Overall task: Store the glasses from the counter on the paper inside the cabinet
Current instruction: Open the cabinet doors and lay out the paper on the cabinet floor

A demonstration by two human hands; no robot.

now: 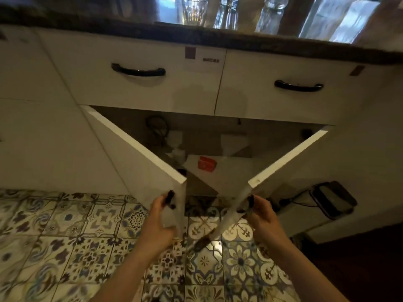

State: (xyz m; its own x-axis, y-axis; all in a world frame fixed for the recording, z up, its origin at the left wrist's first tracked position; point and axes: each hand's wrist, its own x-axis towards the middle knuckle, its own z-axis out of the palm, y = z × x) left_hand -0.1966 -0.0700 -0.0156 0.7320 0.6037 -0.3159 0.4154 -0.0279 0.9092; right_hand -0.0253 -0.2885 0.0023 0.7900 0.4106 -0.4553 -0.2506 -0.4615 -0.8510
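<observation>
Several clear glasses [193,9] stand on the dark counter [130,29] at the top of the view. Below, the white cabinet has both doors partly swung out. My left hand [161,216] grips the black handle of the left door [135,153]. My right hand [261,216] grips the black handle of the right door [287,158]. Through the gap, white paper [229,173] lies on the cabinet floor with a small red box [206,164] on it.
Two white drawers with black handles [138,70] sit under the counter. Cables and white fittings [174,140] lie at the cabinet's back. A dark flat device [332,199] with a cord rests on a ledge at right. Patterned floor tiles [76,236] spread below.
</observation>
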